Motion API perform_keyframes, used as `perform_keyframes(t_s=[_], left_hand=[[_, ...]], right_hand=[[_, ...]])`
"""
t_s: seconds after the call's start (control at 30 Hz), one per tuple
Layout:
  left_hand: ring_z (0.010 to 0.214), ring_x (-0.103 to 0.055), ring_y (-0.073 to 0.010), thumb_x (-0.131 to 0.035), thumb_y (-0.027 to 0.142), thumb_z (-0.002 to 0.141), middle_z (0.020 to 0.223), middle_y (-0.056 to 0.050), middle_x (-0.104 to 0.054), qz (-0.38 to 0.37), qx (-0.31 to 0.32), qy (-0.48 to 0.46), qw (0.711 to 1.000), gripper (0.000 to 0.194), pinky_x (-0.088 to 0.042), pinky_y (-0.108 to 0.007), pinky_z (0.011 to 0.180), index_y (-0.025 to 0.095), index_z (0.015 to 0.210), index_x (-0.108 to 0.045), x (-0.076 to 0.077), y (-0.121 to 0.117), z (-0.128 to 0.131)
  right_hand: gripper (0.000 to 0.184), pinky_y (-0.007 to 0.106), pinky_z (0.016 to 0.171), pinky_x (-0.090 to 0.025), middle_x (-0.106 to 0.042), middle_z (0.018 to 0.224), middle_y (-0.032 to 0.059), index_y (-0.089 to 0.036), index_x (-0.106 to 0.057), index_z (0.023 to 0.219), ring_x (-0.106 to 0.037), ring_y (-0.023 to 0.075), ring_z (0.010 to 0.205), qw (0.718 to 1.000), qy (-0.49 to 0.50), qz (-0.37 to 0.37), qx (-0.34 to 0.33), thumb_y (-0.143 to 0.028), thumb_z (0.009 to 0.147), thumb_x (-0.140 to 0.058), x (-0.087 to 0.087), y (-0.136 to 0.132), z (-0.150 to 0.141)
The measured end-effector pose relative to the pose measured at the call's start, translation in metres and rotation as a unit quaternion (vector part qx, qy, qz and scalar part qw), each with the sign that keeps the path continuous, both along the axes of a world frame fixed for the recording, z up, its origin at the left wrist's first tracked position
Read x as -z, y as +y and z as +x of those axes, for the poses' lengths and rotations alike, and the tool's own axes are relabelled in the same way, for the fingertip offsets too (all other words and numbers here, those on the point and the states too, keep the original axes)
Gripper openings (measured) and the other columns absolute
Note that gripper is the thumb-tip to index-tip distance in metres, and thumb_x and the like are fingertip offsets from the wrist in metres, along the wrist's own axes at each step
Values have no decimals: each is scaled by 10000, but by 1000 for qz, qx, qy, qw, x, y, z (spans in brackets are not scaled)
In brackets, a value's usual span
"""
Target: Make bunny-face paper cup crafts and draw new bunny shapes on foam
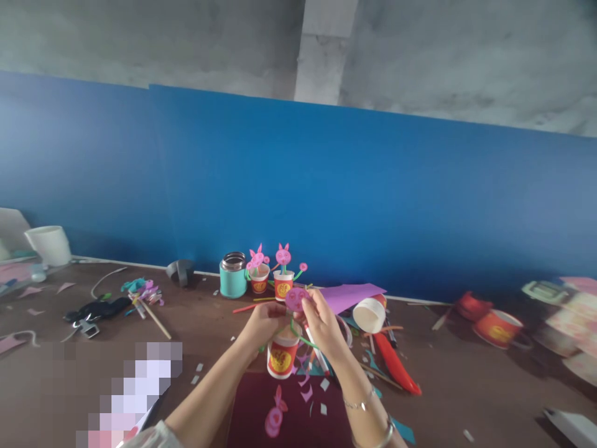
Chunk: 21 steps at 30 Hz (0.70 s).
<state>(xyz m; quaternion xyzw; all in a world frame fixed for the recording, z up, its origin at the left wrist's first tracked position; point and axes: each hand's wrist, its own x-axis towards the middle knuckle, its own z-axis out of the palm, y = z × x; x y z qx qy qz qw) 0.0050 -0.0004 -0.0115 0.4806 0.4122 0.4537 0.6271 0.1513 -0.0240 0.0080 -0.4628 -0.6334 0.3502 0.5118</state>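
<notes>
A round pink paper face with drawn features is held up above a red and white paper cup. My right hand pinches the face at its right edge. Close by on the left, my left hand has its fingers closed at the face's lower edge; what lies between the fingertips is hidden. A green stem bends from the cup toward my right wrist. Below, pink paper pieces, one shaped like ears, lie on a dark red mat.
Behind stand two cups with pink paper figures and a teal metal container. To the right are purple paper, a tipped white cup and a red pointed object. Paper scraps and sticks litter the brown table.
</notes>
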Motion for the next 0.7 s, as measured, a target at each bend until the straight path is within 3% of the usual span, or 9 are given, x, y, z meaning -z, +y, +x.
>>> perform_keyframes(t_s=[0.17, 0.27, 0.33, 0.4, 0.47, 0.57, 0.7], left_hand=[[600, -631, -177, -747, 216, 529, 671, -76, -708, -12, 25, -10, 1000, 263, -433, -262, 596, 91, 752, -689, -2, -1, -1], [613, -641, -182, -749, 228, 537, 696, -91, -720, -13, 40, -19, 999, 259, -441, -265, 611, 90, 749, -697, -2, -1, -1], [614, -642, -185, -754, 241, 539, 687, -92, -719, -14, 42, -22, 999, 261, -445, -271, 618, 91, 746, -698, -2, -1, 0], [608, -638, -183, -770, 245, 526, 673, -83, -713, -17, 33, -21, 999, 268, -444, -274, 619, 96, 734, -693, -2, 0, 0], [596, -632, -176, -783, 252, 514, 661, -72, -707, -20, 21, -20, 999, 275, -439, -272, 610, 102, 723, -686, 0, 1, -1], [571, -617, -162, -794, 258, 503, 618, -48, -688, -24, 21, -21, 999, 276, -432, -265, 599, 108, 702, -675, 0, 1, -2], [560, -607, -151, -807, 260, 482, 595, -36, -675, -31, 39, -27, 998, 289, -426, -258, 601, 106, 682, -667, -1, 2, -4]], right_hand=[[218, 300, 616, -453, -600, 674, 21, -233, -427, 849, -606, 203, 655, 995, -45, 9, 86, -446, 877, -388, 4, 5, 10], [219, 311, 645, -427, -577, 710, 33, -228, -440, 784, -565, 208, 695, 977, -105, 63, 174, -436, 846, -406, 6, 9, 15], [233, 298, 621, -413, -544, 682, 21, -225, -434, 724, -531, 192, 665, 971, -107, 77, 199, -433, 830, -427, 6, 10, 17], [241, 264, 541, -391, -519, 623, -6, -220, -440, 734, -495, 159, 571, 985, -57, 36, 159, -433, 845, -419, 3, 8, 16], [241, 234, 478, -359, -513, 587, -28, -212, -467, 806, -470, 133, 504, 997, -5, -7, 77, -431, 875, -396, -2, 3, 13], [235, 226, 516, -389, -545, 638, -22, -213, -503, 876, -510, 132, 559, 1000, -5, 2, -15, -420, 897, -395, -6, -3, 7], [227, 244, 584, -440, -572, 723, -2, -219, -494, 864, -554, 146, 625, 1000, -9, 21, -5, -421, 898, -394, -2, -1, 4]])
